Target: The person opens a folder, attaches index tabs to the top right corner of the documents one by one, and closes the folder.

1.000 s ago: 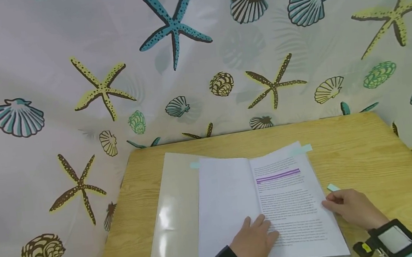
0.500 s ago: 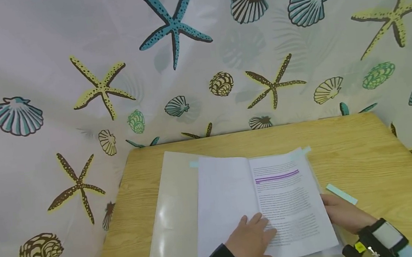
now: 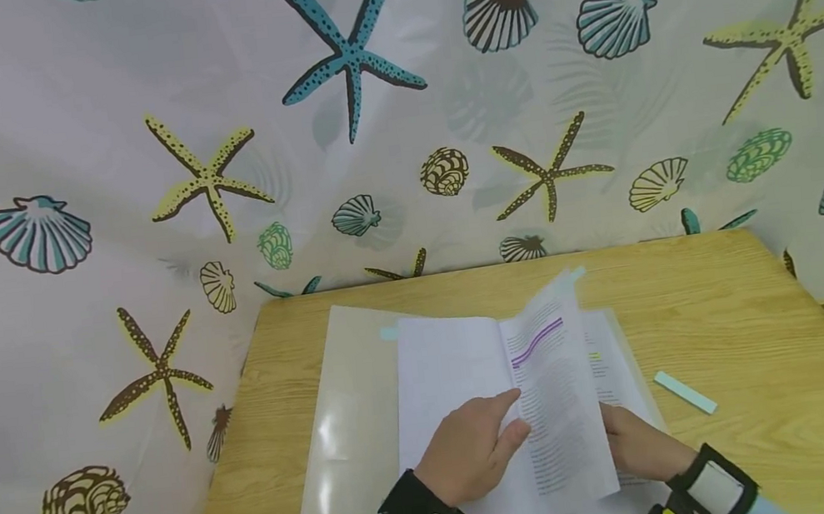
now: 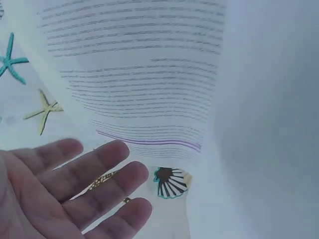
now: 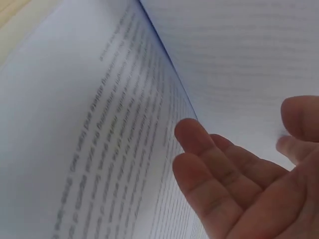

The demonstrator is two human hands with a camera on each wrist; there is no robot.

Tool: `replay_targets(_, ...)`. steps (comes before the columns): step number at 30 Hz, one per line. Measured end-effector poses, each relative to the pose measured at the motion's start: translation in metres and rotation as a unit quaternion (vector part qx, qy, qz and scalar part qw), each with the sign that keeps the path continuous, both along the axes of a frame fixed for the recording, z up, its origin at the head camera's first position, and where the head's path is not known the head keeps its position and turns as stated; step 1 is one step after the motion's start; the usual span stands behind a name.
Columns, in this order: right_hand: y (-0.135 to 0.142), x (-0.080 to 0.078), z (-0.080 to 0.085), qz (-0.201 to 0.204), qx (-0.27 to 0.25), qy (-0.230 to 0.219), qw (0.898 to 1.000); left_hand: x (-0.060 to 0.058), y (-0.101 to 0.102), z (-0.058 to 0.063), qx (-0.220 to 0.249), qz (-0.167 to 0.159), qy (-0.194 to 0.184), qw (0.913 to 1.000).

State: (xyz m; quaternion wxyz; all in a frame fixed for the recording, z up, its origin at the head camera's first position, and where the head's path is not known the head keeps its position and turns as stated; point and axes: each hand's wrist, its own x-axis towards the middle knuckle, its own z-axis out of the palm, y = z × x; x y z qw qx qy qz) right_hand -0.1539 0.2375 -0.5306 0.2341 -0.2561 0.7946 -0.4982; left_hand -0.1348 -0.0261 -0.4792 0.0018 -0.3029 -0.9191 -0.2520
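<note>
An open booklet of printed pages [image 3: 443,379] lies on the table. One leaf [image 3: 560,417], with purple marked lines and a pale blue tab [image 3: 577,274], stands lifted and curves leftward. Behind that leaf my right hand [image 3: 646,443] touches it, fingertips hidden from the head view. In the right wrist view the right hand [image 5: 249,194] has loosely extended fingers between the raised leaf [image 5: 234,55] and the printed page [image 5: 114,129] below. My left hand [image 3: 470,452] hovers over the left page, fingers extended and apart in the left wrist view, near the leaf [image 4: 139,89].
A glossy cover [image 3: 340,432] lies spread under the left side. Another pale blue tab [image 3: 389,333] sticks out at the top left. One pale blue strip [image 3: 686,392] lies on the wooden table [image 3: 751,322] at right. A curtain [image 3: 440,95] with shells and starfish hangs behind.
The right hand has moved left from the page's right edge, raising the leaf and uncovering a page with yellow marking. My left hand has risen from the booklet and moved slightly left.
</note>
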Motion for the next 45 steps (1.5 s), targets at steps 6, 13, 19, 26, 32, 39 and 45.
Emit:
replay_targets(6, -0.040, 0.000, -0.005, -0.019, 0.081, 0.069, 0.994, 0.000, -0.018, 0.009, 0.080, 0.047, -0.021, 0.9954)
replay_targets(13, -0.066, -0.001, -0.011, -0.003, 0.109, 0.137, 0.985, -0.005, -0.047, 0.017, 0.101, 0.120, -0.013, 0.9875)
replay_targets(19, -0.075, -0.001, -0.010, 0.002, 0.152, 0.135, 0.979, -0.007, -0.066, 0.016, 0.054, 0.169, -0.051, 0.9829)
replay_targets(26, -0.081, 0.001, -0.012, -0.024, 0.194, 0.141, 0.971, -0.008, -0.071, 0.004, -0.035, 0.194, -0.027, 0.9800)
replay_targets(32, -0.086, 0.001, -0.016, -0.020, 0.224, 0.177, 0.958, -0.006, -0.074, 0.000, -0.101, 0.230, 0.004, 0.9679)
replay_targets(39, -0.090, 0.003, -0.015, -0.030, 0.227, 0.176, 0.957, -0.006, -0.075, -0.007, -0.127, 0.239, 0.030, 0.9621)
replay_targets(45, -0.094, 0.004, -0.013, -0.034, 0.236, 0.185, 0.953, -0.005, -0.072, -0.009, -0.143, 0.244, 0.035, 0.9585)
